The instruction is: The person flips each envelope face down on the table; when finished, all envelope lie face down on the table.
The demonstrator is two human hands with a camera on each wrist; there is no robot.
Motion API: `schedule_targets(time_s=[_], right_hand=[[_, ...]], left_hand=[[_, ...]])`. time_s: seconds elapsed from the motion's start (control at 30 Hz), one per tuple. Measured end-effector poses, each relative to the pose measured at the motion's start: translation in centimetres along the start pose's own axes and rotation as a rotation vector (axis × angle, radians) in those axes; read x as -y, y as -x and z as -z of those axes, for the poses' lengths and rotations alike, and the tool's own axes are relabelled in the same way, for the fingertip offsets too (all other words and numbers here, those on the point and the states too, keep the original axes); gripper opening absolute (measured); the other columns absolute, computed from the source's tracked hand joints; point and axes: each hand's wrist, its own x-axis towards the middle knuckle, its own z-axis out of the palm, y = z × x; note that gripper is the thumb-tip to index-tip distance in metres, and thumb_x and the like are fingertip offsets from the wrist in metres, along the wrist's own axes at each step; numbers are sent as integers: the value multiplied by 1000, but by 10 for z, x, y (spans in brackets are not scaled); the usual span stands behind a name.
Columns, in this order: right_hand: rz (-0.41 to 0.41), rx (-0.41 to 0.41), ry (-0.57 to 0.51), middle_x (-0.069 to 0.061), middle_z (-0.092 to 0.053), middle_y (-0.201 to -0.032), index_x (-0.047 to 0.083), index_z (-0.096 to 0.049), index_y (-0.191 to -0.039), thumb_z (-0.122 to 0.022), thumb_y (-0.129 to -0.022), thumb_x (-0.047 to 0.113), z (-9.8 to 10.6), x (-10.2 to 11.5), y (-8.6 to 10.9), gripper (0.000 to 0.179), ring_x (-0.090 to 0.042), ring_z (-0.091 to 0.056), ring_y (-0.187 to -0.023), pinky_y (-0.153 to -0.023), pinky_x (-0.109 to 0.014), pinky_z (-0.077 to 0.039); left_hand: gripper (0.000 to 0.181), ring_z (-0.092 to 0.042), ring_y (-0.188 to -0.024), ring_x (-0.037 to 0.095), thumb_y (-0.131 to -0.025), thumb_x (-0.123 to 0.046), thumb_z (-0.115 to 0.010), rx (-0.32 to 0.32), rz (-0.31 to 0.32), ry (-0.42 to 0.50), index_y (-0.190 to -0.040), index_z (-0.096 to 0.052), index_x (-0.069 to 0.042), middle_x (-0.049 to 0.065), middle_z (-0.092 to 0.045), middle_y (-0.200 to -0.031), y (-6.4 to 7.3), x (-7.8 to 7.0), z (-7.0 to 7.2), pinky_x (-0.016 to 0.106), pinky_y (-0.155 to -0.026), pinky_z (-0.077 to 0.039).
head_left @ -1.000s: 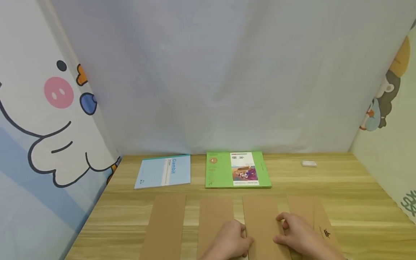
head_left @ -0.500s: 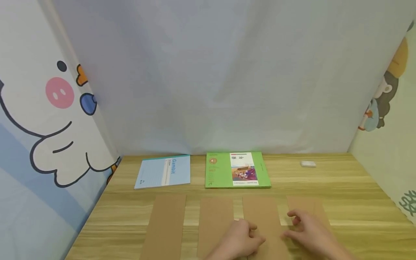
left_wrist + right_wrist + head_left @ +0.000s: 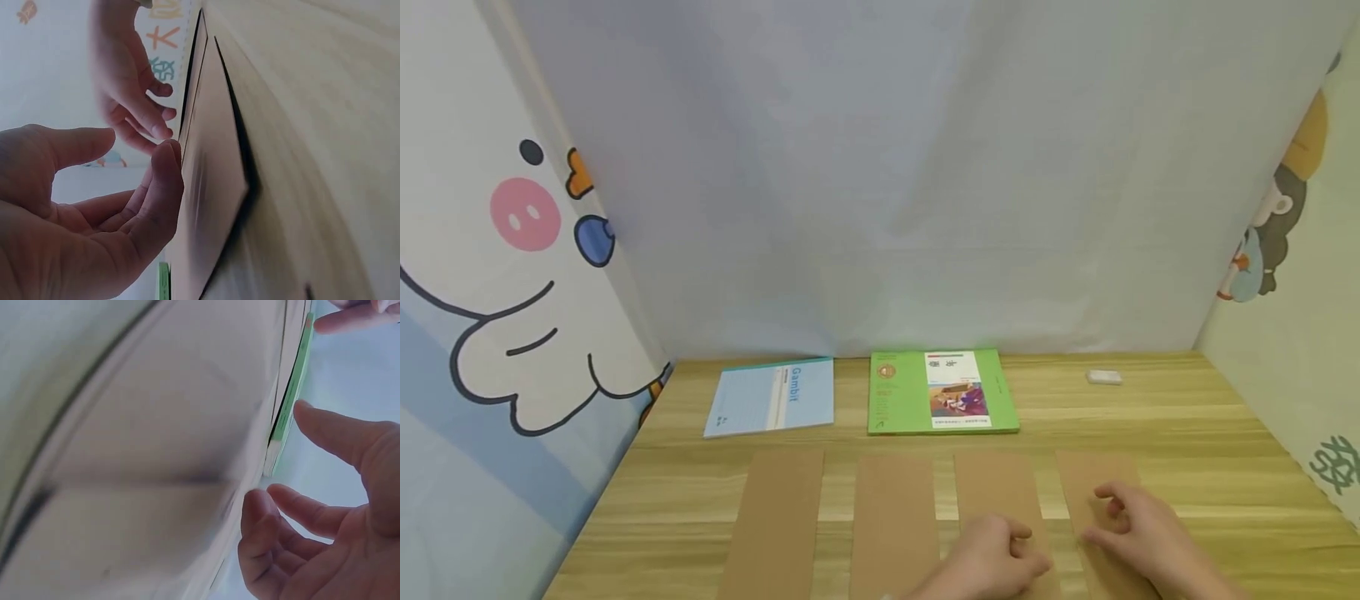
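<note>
Several flat brown kraft-paper pieces lie side by side on the table in the head view: a far-left one (image 3: 777, 525), a second (image 3: 893, 525), a third (image 3: 997, 483) and a far-right one (image 3: 1093, 471). My left hand (image 3: 992, 557) hovers at the third piece, fingers bent loosely, thumb apart, nothing held. Over the far-right piece is my right hand (image 3: 1142, 533), also holding nothing, with a gap between thumb and fingers. In the left wrist view the fingertips are close to a thin brown piece (image 3: 215, 156); whether they touch it I cannot tell.
Behind the brown pieces lie a light-blue notebook (image 3: 771, 396) and a green book (image 3: 898, 400) with a picture cover. A small white block (image 3: 1103, 377) sits at the back right. A pale curtain (image 3: 880, 183) hangs along the table's (image 3: 1195, 433) back edge.
Both hands have shifted right: the left from between the second and third pieces onto the third, the right farther onto the far-right piece. A dark print there is no longer visible.
</note>
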Motion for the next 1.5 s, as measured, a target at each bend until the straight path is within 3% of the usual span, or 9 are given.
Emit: schedule_targets(time_s=[0.1,0.37,0.5,0.67,0.87,0.93,1.1,1.3,1.5], right_hand=[[-24,12,20,-9,-60,-93,-8,-56,-117,-80,-76,34,4,-5,1,63,-22,-58,-82,-65,-38,-50],[32,-53,148,-20,-58,-100,-15,-55,-116,-79,-75,43,7,-26,6,75,-28,-56,-83,-67,-45,-49],[3,-19,146,-28,-55,-107,-17,-51,-119,-77,-75,49,11,-33,9,83,-35,-56,-90,-71,-50,-49],[-34,63,127,-25,-56,-105,-19,-50,-119,-76,-75,49,17,-39,9,85,-34,-56,-90,-71,-48,-49],[-35,94,143,-21,-55,-99,-21,-51,-117,-77,-76,45,23,-45,7,82,-34,-56,-88,-71,-49,-49],[-26,89,154,-20,-55,-97,-22,-50,-116,-77,-76,44,24,-46,7,82,-32,-55,-86,-70,-48,-49],[-58,90,173,-30,-54,-97,-29,-45,-113,-77,-76,44,26,-49,10,88,-43,-53,-92,-77,-54,-46],[-94,118,201,-34,-54,-98,-28,-47,-112,-76,-76,47,28,-51,9,88,-48,-51,-96,-79,-56,-45],[-97,97,202,-24,-57,-94,-23,-52,-111,-79,-73,48,29,-54,7,85,-40,-53,-91,-76,-52,-46]], left_hand=[[40,-57,-62,4,-82,-20,-76,17,-1,29,-114,-65,2,-7,-62,-73,-4,-3,-10,24,-63,-51],[49,-55,-69,0,-80,-26,-77,12,-86,-81,-123,-62,-7,-10,-62,-92,-12,-9,-25,21,-64,-49],[59,-53,-82,4,-75,-32,-81,-26,-86,-193,-127,-61,-13,-10,-58,-101,-14,-13,-27,25,-71,-49],[74,-49,-101,9,-67,-40,-85,-39,-54,-379,-131,-58,-18,-7,-50,-111,-20,-17,-31,29,-85,-47],[81,-47,-98,8,-61,-43,-88,-76,-86,-469,-130,-57,-16,-6,-48,-109,-29,-16,-32,24,-86,-44],[82,-46,-95,8,-58,-41,-90,-88,-103,-471,-129,-59,-14,-5,-48,-107,-30,-15,-33,23,-85,-44],[70,-43,-84,5,-58,-39,-91,-70,-141,-494,-117,-65,-11,-7,-46,-94,-33,-19,-36,18,-77,-43],[48,-37,-72,7,-58,-36,-92,-32,-84,-500,-87,-65,-8,-7,-41,-84,-39,-31,-42,19,-64,-40],[43,-38,-70,9,-56,-23,-92,-2,-32,-481,-82,-63,-4,-5,-42,-84,-44,-32,-47,21,-60,-38]])
